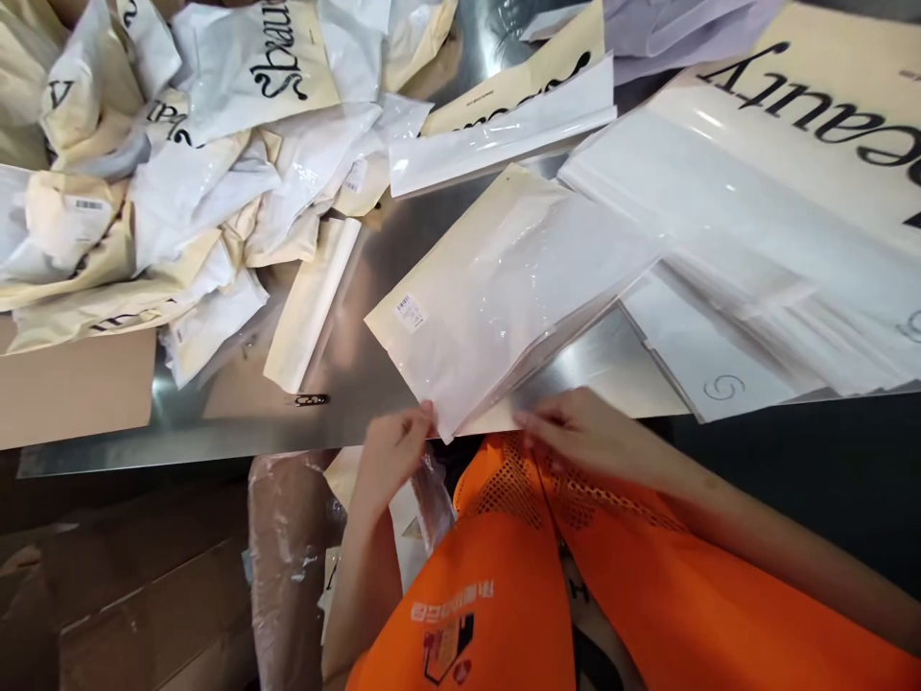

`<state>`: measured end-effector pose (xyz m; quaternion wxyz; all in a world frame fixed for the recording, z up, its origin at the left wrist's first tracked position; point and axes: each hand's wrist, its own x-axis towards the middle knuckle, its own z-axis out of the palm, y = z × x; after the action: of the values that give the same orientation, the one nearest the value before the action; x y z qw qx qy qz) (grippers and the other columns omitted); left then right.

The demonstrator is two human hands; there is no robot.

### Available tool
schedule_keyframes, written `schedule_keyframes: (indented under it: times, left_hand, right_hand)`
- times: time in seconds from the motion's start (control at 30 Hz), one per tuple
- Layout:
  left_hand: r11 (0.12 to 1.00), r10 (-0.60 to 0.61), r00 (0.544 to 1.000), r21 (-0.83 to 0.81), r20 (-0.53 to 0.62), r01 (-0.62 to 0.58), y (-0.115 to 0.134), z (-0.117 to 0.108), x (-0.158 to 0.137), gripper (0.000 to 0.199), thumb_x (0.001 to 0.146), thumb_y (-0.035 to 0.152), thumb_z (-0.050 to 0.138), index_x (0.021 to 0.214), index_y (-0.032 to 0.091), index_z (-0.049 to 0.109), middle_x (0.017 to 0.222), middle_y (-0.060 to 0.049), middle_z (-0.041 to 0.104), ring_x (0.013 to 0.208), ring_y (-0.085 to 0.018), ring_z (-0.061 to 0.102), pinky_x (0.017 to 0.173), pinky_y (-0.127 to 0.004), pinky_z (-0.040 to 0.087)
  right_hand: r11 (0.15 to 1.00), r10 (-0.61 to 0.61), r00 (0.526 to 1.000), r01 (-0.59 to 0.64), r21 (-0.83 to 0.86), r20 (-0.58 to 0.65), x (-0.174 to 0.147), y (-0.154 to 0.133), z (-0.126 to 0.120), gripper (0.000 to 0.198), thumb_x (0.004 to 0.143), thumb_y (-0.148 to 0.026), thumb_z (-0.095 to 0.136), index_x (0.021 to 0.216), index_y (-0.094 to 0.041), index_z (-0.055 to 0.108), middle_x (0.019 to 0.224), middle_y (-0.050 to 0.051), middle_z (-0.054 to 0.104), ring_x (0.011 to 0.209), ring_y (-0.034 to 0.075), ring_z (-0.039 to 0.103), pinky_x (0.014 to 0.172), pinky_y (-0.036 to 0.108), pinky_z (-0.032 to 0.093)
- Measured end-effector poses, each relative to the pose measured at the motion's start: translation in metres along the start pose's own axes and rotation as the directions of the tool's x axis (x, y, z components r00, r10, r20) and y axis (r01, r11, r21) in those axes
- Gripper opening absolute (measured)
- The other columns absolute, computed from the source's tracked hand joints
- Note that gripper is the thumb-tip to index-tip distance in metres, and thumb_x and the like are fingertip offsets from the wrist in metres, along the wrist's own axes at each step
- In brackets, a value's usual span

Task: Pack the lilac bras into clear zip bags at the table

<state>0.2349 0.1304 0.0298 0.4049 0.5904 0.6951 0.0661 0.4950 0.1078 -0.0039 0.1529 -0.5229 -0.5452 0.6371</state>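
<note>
A cream and white plastic bag (496, 269) with a small barcode label (410, 312) lies flat on the metal table, its near corner at the table's front edge. My left hand (398, 446) pinches that corner between thumb and fingers. To the right of the bag, my right hand (576, 432) is at the table edge with its fingers bent together. Whatever it may hold is too small to make out. Just beyond it, a stack of white plastic bags (720, 182) with black lettering spreads over the right side.
Filled cream and white bags (194, 192) are heaped at the left, above a cardboard surface (79, 384). A folded cream strip (309, 307) and a small dark metal piece (312, 399) lie nearby. Cardboard boxes (144, 576) stand below. The table's front edge (216, 456) borders my orange vest.
</note>
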Motion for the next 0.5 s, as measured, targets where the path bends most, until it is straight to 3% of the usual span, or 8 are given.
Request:
schedule_keyframes:
  times: [0.07, 0.1, 0.2, 0.3, 0.4, 0.5]
  left_hand:
    - [0.957, -0.086, 0.979, -0.259, 0.183, 0.133, -0.023, 0.019, -0.009, 0.058, 0.083, 0.074, 0.052, 0.069, 0.019, 0.063, 0.049, 0.001, 0.057, 0.043, -0.013, 0.051, 0.049, -0.025, 0.035]
    - [0.909, -0.085, 0.974, -0.384, 0.209, 0.162, -0.029, 0.03, -0.012, 0.057, 0.079, 0.075, 0.058, 0.071, 0.019, 0.063, 0.05, 0.002, 0.056, 0.042, -0.012, 0.048, 0.048, -0.024, 0.035]
    - [0.749, -0.062, 0.99, -0.65, 0.128, 0.13, -0.033, 0.055, -0.019, 0.054, 0.072, 0.07, 0.069, 0.064, 0.019, 0.055, 0.045, 0.006, 0.046, 0.04, -0.008, 0.038, 0.046, -0.021, 0.029]
    - [0.629, -0.088, 0.994, -0.77, 0.063, 0.104, -0.026, 0.064, -0.022, 0.055, 0.065, 0.065, 0.077, 0.056, 0.019, 0.048, 0.042, 0.008, 0.038, 0.04, -0.005, 0.027, 0.044, -0.021, 0.022]
    - [0.528, -0.138, 0.988, -0.839, 0.07, 0.133, -0.021, 0.061, -0.025, 0.055, 0.059, 0.058, 0.081, 0.052, 0.021, 0.041, 0.042, 0.009, 0.031, 0.041, -0.005, 0.02, 0.042, -0.022, 0.017]
    - [0.448, -0.194, 0.98, -0.885, 0.04, 0.124, -0.027, 0.058, -0.029, 0.059, 0.06, 0.055, 0.079, 0.051, 0.022, 0.031, 0.042, 0.009, 0.026, 0.039, -0.005, 0.016, 0.041, -0.024, 0.014]
  right_hand:
    - [0.985, -0.005, 0.982, -0.027, 0.171, 0.186, 0.006, 0.001, 0.026, 0.053, 0.095, -0.064, 0.044, 0.077, -0.017, 0.061, 0.065, 0.004, 0.065, 0.051, 0.015, 0.059, 0.053, 0.027, 0.044]
    - [0.966, -0.027, 0.972, -0.035, 0.258, 0.234, 0.011, 0.001, 0.039, 0.054, 0.095, -0.067, 0.042, 0.081, -0.018, 0.059, 0.065, 0.003, 0.064, 0.049, 0.014, 0.057, 0.051, 0.027, 0.043]
    - [0.915, -0.111, 0.963, 0.003, 0.403, 0.244, 0.026, -0.006, 0.074, 0.057, 0.095, -0.07, 0.038, 0.079, -0.019, 0.057, 0.061, 0.001, 0.054, 0.047, 0.012, 0.049, 0.05, 0.026, 0.039]
    - [0.896, -0.17, 0.973, 0.087, 0.435, 0.156, 0.031, -0.017, 0.095, 0.058, 0.095, -0.069, 0.037, 0.066, -0.021, 0.051, 0.06, 0.001, 0.046, 0.055, 0.013, 0.043, 0.055, 0.027, 0.037]
    - [0.869, -0.165, 0.986, 0.127, 0.477, 0.038, 0.031, -0.024, 0.091, 0.056, 0.09, -0.069, 0.048, 0.06, -0.021, 0.046, 0.059, 0.0, 0.044, 0.056, 0.013, 0.039, 0.056, 0.028, 0.035]
    - [0.861, -0.019, 0.988, 0.094, 0.5, -0.154, 0.029, -0.018, 0.044, 0.057, 0.084, -0.069, 0.052, 0.056, -0.021, 0.042, 0.051, -0.002, 0.037, 0.048, 0.01, 0.031, 0.048, 0.026, 0.027]
